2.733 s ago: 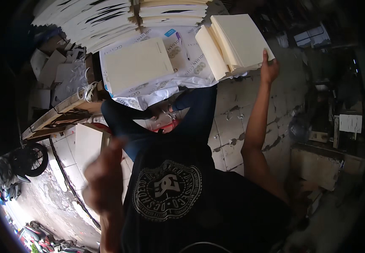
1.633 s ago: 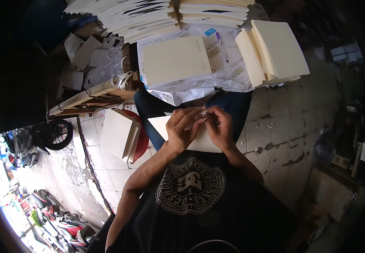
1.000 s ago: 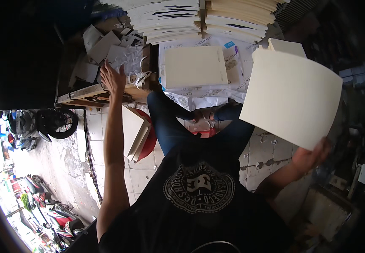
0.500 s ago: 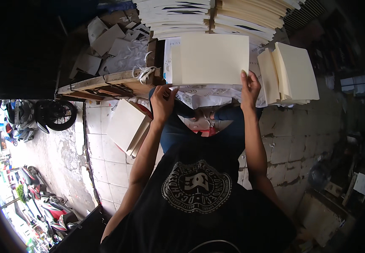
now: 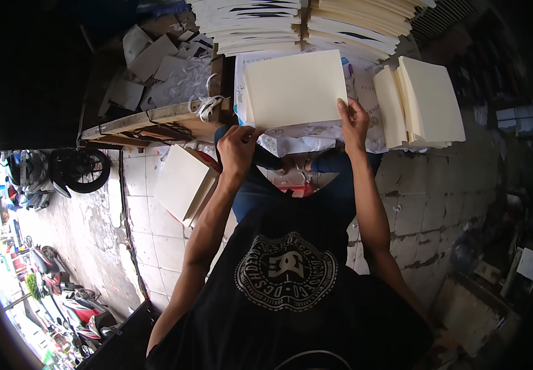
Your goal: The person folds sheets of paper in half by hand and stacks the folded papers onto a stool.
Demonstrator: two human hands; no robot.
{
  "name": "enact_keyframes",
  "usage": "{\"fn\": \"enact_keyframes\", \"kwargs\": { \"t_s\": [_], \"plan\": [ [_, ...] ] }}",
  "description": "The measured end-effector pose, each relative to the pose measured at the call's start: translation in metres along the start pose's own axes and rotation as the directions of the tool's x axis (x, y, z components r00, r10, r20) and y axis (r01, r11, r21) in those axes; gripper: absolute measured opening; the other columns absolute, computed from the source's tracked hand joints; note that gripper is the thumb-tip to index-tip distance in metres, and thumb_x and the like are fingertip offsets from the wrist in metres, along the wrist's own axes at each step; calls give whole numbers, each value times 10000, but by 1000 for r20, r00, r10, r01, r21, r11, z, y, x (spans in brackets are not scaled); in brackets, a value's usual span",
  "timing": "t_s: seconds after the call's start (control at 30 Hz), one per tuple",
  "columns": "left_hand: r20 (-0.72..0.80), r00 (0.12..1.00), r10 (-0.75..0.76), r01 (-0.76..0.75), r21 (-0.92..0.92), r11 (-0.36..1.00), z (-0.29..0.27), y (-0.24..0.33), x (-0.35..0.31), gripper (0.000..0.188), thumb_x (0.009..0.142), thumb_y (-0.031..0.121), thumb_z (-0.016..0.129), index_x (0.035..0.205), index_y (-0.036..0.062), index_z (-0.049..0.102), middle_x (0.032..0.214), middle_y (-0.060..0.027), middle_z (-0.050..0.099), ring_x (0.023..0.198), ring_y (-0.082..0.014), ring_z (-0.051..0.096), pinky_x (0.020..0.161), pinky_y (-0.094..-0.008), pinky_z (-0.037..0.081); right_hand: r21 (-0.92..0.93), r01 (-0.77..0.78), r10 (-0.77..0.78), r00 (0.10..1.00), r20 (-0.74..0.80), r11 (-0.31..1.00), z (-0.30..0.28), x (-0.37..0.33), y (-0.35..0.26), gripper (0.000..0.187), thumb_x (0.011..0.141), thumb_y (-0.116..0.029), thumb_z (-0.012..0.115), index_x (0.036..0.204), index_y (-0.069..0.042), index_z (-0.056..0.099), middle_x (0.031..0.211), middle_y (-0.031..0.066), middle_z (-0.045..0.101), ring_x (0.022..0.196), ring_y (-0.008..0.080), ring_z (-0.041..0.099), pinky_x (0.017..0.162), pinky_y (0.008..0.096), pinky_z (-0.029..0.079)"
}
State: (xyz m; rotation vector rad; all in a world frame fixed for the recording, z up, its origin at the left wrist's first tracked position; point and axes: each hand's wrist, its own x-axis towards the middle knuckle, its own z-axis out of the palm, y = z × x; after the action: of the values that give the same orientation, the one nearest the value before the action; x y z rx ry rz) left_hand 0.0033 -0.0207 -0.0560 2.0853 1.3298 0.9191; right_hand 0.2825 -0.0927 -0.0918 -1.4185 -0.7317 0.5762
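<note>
A cream sheet of card [image 5: 297,86] lies tilted in front of me above a paper-covered work surface [image 5: 365,98]. My right hand [image 5: 354,123] grips its right edge, thumb on top and fingers curled beneath. At the near left corner my left hand [image 5: 237,149] is closed, with its fingertips pinching the edge there. A thin strip along the left side looks like a second cream layer under the sheet. To the right of my right hand stands a pile of folded cream cards [image 5: 426,102].
Tall stacks of cream and white card [image 5: 248,24] rise at the far side. A wooden-edged bin [image 5: 149,120] with paper scraps [image 5: 155,58] stands left. More cream cards [image 5: 183,185] rest by my left forearm. Motorbikes [image 5: 81,169] are further left beyond the tiled floor [image 5: 149,213].
The sheet has shifted left and turned slightly, its right end rising. My right hand moved left with it. The layer beneath now shows as a narrower strip, and my left hand stayed nearly in place.
</note>
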Motion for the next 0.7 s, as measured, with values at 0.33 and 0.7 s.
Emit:
{"fn": "enact_keyframes", "kwargs": {
  "t_s": [0.33,0.7],
  "plan": [
    [14,996,83,-83,-53,995,-2,-3,3,151,799,122,795,903,16,766,854,-126,732,690,-231,706,644,-314,545,-22,52,-51,997,49,998,5,4,-3,223,974,-139,654,1094,48,651,958,64,716,894,92,651,789,230,497],
    [132,990,42,-23,-145,989,-8,-18,15,184,789,160,821,863,1,766,737,-124,713,609,-193,678,582,-307,511,-89,74,-67,994,85,993,7,12,-1,229,976,-155,653,1084,47,661,878,54,715,796,69,632,710,223,476]
  ]
}}
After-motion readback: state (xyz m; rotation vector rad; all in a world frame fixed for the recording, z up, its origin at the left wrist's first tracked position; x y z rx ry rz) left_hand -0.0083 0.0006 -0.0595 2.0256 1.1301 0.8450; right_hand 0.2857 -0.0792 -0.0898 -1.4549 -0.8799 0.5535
